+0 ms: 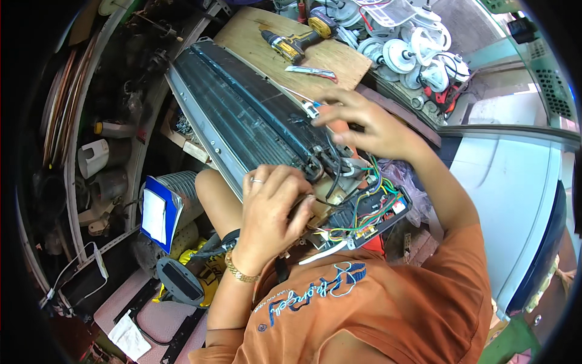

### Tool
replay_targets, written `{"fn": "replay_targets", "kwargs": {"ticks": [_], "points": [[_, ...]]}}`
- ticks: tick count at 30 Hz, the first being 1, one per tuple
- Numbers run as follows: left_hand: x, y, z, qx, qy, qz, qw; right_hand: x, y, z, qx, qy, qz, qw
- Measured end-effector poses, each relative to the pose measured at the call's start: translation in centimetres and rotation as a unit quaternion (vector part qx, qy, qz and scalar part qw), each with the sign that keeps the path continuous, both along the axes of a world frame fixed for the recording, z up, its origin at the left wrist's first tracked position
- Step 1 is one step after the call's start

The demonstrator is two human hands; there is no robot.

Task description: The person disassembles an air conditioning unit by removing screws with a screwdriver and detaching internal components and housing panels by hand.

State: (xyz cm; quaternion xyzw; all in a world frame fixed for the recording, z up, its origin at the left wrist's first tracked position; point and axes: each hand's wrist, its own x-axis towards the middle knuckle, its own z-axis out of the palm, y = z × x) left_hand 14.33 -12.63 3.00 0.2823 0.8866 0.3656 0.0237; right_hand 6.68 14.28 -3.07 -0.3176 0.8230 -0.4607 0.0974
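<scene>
Left hand: left hand (271,203) rests curled on the near end of the air conditioner unit (242,115), fingers bent over black cables (330,167); whether it pinches one I cannot tell. Ring on one finger, gold bracelet (239,271) at the wrist.
Right hand: right hand (364,124) is above the right edge of the unit, fingers loosely spread, fingertips at a small white connector (311,110) with a blue wire; a firm grip is not clear.
Unit: long, dark fins, lies slantwise across the person's lap, far end against the wooden board (285,42).
Circuit board: circuit board (370,215) with green, yellow and red wires, at the near right corner of the unit, just beside the left hand.
Wooden board: carries a yellow and black drill (291,43) near its middle.
Beyond: white fan motors (412,54) past the board's right edge.
</scene>
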Motion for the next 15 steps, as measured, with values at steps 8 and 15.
{"fn": "replay_targets", "kwargs": {"ticks": [8, 15], "points": [[2.7, -1.3, 0.8, 0.167, 0.068, -0.007, 0.984, 14.2, 6.6, -2.7, -0.153, -0.394, -0.026, 0.906], [4.3, -4.9, -0.1, 0.218, 0.03, 0.15, 0.964, 19.3, 6.0, 1.1, 0.051, -0.18, -0.054, 0.981]]}}
